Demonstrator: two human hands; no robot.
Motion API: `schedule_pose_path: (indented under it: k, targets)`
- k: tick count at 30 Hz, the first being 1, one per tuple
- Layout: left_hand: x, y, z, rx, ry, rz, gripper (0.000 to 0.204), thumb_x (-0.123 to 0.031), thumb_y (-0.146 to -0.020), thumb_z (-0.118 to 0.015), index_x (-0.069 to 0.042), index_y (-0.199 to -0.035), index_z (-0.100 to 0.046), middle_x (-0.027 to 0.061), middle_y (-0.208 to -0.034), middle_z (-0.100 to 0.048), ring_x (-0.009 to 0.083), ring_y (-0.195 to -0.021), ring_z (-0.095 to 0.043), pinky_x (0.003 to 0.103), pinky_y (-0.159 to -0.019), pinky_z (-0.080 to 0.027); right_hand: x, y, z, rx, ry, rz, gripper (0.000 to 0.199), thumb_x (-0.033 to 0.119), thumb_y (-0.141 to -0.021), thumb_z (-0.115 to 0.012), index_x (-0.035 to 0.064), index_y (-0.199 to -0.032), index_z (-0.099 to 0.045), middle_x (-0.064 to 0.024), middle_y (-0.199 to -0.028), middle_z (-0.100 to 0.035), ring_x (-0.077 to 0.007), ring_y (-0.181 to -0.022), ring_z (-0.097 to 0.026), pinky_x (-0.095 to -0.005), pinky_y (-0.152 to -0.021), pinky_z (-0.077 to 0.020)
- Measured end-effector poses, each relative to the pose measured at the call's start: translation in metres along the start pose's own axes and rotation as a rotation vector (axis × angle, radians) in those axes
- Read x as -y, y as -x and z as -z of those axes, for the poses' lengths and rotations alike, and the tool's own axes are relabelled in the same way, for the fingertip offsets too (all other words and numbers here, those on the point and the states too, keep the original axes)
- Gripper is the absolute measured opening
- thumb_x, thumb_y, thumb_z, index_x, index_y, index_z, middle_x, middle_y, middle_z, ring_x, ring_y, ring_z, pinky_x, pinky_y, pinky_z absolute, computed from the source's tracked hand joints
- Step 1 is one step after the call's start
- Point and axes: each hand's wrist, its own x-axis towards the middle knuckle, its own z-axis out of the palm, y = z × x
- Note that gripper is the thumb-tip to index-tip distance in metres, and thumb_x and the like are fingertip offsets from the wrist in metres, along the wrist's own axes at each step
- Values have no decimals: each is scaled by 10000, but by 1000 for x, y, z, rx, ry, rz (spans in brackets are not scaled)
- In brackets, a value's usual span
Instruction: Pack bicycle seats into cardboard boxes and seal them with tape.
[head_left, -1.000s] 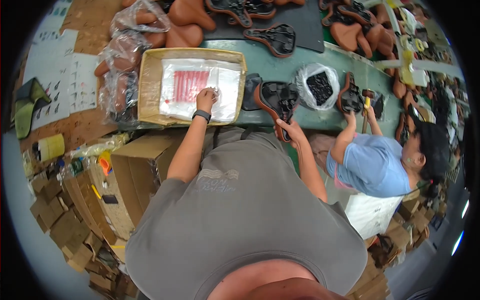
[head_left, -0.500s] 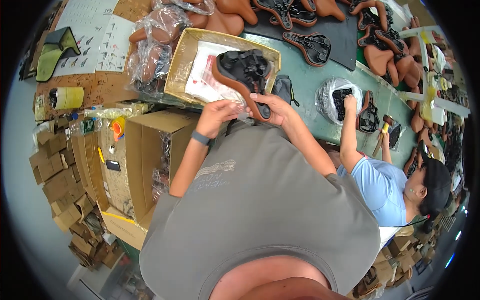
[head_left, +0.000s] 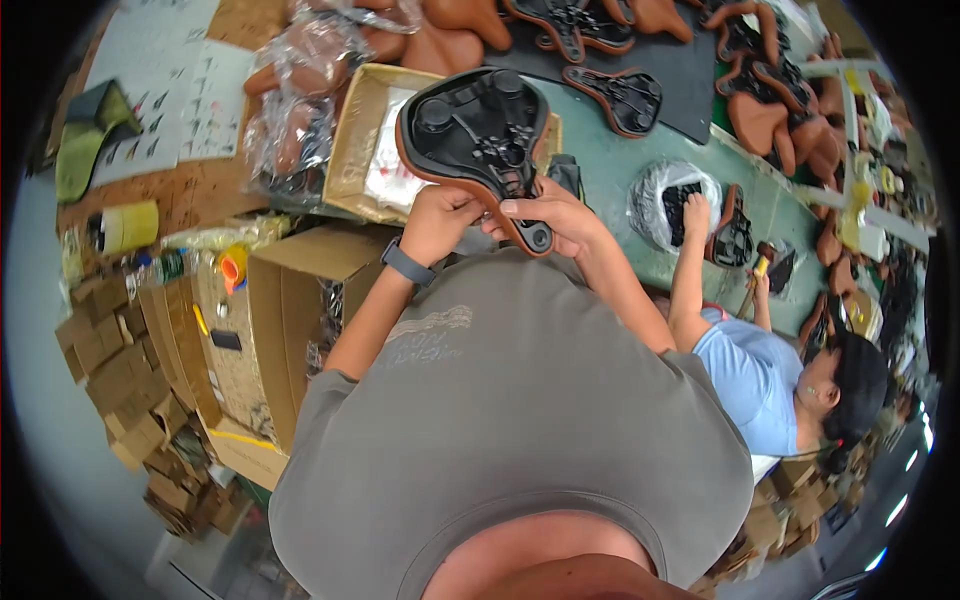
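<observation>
A brown and black bicycle saddle (head_left: 470, 125) is held underside up in front of my chest, its wide end pointing away. My right hand (head_left: 560, 218) grips it near the narrow nose, thumb across the black underside. At the saddle's left edge my left hand (head_left: 440, 222) has its fingers pinched together; whatever they hold is hidden. Beneath the saddle stands an open cardboard box (head_left: 345, 150) with white and red printed paper (head_left: 388, 175) inside.
Plastic-wrapped saddles (head_left: 290, 140) lie left of the box. Another saddle (head_left: 625, 100) rests on the green table (head_left: 590, 145). At right a co-worker (head_left: 750, 370) reaches into a bag-lined tub (head_left: 660, 205) and holds a hammer (head_left: 762, 262). A large open carton (head_left: 275, 330) stands at left.
The saddle has tilted, so its wide underside now faces up more fully. My left hand has shifted against its edge. The co-worker's hammer has moved slightly left and down.
</observation>
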Motion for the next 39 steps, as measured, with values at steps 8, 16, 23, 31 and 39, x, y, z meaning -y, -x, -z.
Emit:
schedule_pose_path:
  k: [8, 16, 23, 31, 39]
  targets:
    - [18, -21, 70, -186, 1329, 48, 227, -193, -1137, -636, -58, -1310, -694, 34, -1085, -740, 148, -1006, -705, 338, -876, -603, -20, 22, 79, -131, -487, 446, 555, 214, -953, -866, -32, -1374, -600, -148, -1125, -709, -266, -934, -710, -396, -777, -586]
    - [-129, -122, 48, -342, -66, -502, 151, -125, -1042, -769, 21, -1032, -806, 32, -740, -605, 152, -709, -604, 328, -668, -485, 46, -19, 51, -688, 1233, 421, 1155, -51, -787, -859, 62, -1752, -235, -239, -1279, -774, -450, -1139, -771, -483, -961, -606]
    - [-162, -179, 164, -326, -220, -680, 198, -25, -1013, -683, -34, -1167, -807, 110, -1136, -805, 178, -842, -700, 332, -661, -537, 124, -124, 77, -169, 222, 229, 905, 369, -991, -843, 3, -1680, -384, -119, -1355, -686, -194, -1159, -704, -374, -972, -601]
    - [-124, -158, 282, -1609, -244, -562, 450, -214, -1088, -694, 35, -1460, -645, 151, -1274, -673, 231, -1056, -689, 326, -866, -591, 144, -195, 320, -1032, 2177, 105, 507, 339, -867, -855, 39, -1246, -703, -162, -1189, -776, -345, -1205, -702, -589, -1212, -404]
    - [131, -149, 47, -502, -137, -66, 297, -273, -1078, -729, -76, -1288, -802, 96, -1083, -838, 153, -936, -748, 341, -837, -583, 90, -107, 269, -949, 2063, 481, 688, 224, -775, -927, 128, -1395, -647, -148, -1233, -763, -343, -1192, -716, -525, -1127, -502]
